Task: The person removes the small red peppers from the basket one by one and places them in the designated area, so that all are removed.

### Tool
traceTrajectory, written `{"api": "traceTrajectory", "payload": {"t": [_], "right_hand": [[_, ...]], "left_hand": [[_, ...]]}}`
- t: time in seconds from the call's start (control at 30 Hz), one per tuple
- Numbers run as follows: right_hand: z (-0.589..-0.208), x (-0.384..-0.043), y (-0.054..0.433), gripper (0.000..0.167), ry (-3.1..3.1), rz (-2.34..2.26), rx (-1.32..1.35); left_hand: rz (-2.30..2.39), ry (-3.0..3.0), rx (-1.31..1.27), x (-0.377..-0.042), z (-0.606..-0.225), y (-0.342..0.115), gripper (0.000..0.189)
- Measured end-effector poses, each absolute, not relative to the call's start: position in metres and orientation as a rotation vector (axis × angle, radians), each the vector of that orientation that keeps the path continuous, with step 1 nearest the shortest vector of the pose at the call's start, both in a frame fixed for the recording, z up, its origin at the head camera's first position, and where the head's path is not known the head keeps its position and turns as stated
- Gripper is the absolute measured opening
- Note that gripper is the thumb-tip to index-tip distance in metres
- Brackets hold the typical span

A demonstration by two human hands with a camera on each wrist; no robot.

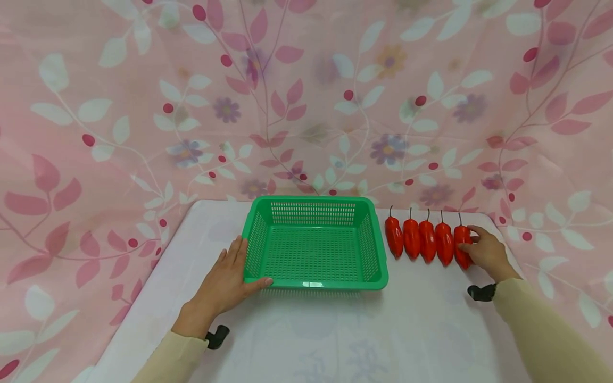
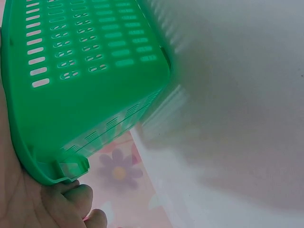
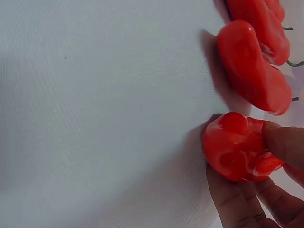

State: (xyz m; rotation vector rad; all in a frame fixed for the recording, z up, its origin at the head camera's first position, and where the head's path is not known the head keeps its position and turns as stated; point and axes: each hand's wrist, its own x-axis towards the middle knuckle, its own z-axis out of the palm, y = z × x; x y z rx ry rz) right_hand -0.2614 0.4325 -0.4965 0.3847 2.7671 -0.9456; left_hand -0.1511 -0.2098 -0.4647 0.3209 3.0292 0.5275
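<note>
A green plastic basket (image 1: 313, 285) with slotted walls sits on the white table. At its front left corner lies my left hand (image 1: 224, 282), fingers extended along the left rim and thumb laid over the front rim. In the left wrist view the palm is against the basket's rim (image 2: 14, 128). Several glossy red peppers (image 1: 411, 239) with thin dark stems stand in a row to the right of the basket. My right hand (image 1: 489, 254) grips the rightmost red pepper (image 3: 232, 147) between thumb and fingers, close to the tabletop.
The white-covered table (image 1: 306, 330) reaches back to a pink floral curtain (image 1: 306, 106), which also hangs at both sides. A small black device (image 1: 481, 292) is strapped at the right wrist, and another black device (image 1: 217, 337) at the left.
</note>
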Motion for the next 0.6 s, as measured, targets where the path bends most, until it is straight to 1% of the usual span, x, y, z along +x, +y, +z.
{"api": "traceTrajectory", "payload": {"t": [0.3, 0.6], "right_hand": [[-0.4972, -0.2569, 0.4251, 0.076, 2.791, -0.896, 0.419], [-0.4981, -0.2566, 0.4230, 0.080, 2.799, -0.849, 0.444]], "left_hand": [[0.524, 3.029, 0.330, -0.1524, -0.4640, -0.2098, 0.135], [0.460, 3.059, 0.347, -0.1546, -0.4651, -0.2117, 0.131]]}}
